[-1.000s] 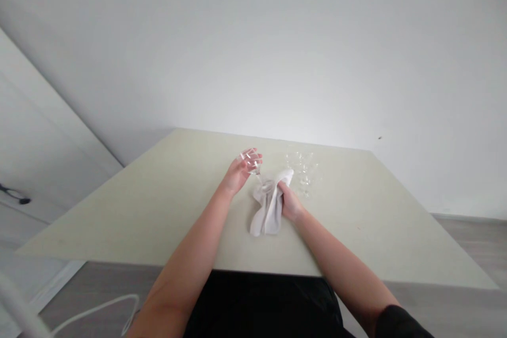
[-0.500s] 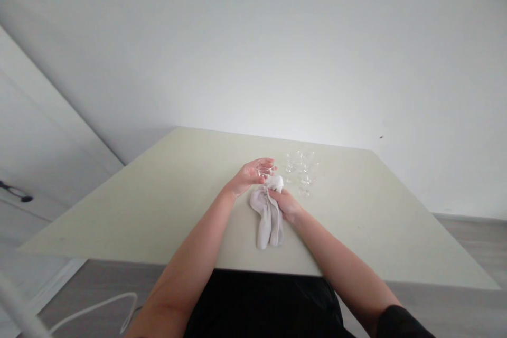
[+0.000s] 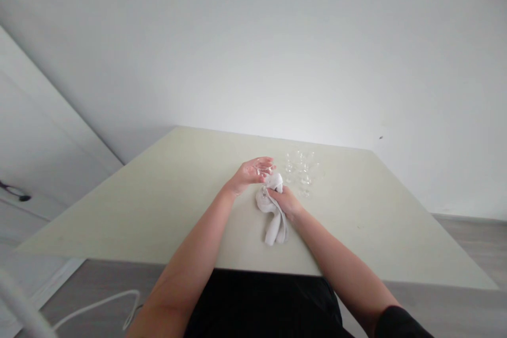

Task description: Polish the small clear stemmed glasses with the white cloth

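My left hand [image 3: 249, 175] is raised over the middle of a pale table [image 3: 158, 206], palm up, fingers curled round a small clear glass [image 3: 263, 170]. My right hand [image 3: 285, 202] sits just to its right, closed on a white cloth [image 3: 273, 214] that is bunched against the glass and hangs down onto the table. The two hands touch at the glass. Much of the glass is hidden by my fingers and the cloth.
Several small clear glasses [image 3: 301, 168] stand in a cluster on the table just beyond my right hand. A white wall rises behind the table. A white cable [image 3: 95, 307] lies on the grey floor at the lower left.
My left hand has turned palm up and drawn the glass closer to my right hand. The cloth has been gathered tighter against the glass, and its hanging end has shifted right.
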`<act>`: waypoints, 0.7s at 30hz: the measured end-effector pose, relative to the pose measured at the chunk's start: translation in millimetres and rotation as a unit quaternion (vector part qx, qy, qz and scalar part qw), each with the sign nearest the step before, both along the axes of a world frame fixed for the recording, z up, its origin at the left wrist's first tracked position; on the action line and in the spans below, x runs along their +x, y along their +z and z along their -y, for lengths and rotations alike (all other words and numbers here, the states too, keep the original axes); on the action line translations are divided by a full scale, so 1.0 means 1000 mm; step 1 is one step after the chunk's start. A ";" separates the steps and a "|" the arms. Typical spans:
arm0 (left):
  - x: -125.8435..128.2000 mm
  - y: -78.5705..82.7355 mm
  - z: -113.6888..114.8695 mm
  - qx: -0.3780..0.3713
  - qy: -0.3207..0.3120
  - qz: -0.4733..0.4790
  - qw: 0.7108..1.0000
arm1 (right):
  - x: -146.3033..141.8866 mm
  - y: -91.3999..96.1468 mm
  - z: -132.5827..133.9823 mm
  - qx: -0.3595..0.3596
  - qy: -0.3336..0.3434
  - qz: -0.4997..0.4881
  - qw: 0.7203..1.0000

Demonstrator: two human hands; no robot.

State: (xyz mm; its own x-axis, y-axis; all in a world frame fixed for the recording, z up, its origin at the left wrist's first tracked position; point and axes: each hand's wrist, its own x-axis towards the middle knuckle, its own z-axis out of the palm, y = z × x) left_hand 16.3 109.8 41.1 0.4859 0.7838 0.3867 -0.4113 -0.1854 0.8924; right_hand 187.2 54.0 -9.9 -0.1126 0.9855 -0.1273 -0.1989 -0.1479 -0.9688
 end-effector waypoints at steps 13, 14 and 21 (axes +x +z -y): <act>-0.003 0.001 -0.009 0.005 0.171 0.089 0.981 | 0.000 0.004 0.009 -0.091 0.137 0.030 0.986; -0.002 0.001 -0.010 0.004 0.184 0.090 0.979 | -0.001 0.005 0.013 -0.084 0.202 0.043 0.975; 0.015 -0.009 -0.001 -0.009 0.057 -0.035 0.998 | -0.004 0.011 0.026 -0.042 0.380 0.095 0.919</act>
State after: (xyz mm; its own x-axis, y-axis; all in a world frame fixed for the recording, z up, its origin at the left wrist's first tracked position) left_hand 31.5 110.5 32.6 0.4182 0.8419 0.3410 -0.3250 -0.2118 0.9217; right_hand 183.1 28.3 1.1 -0.7322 0.6170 -0.2884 0.1640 -0.2512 -0.9539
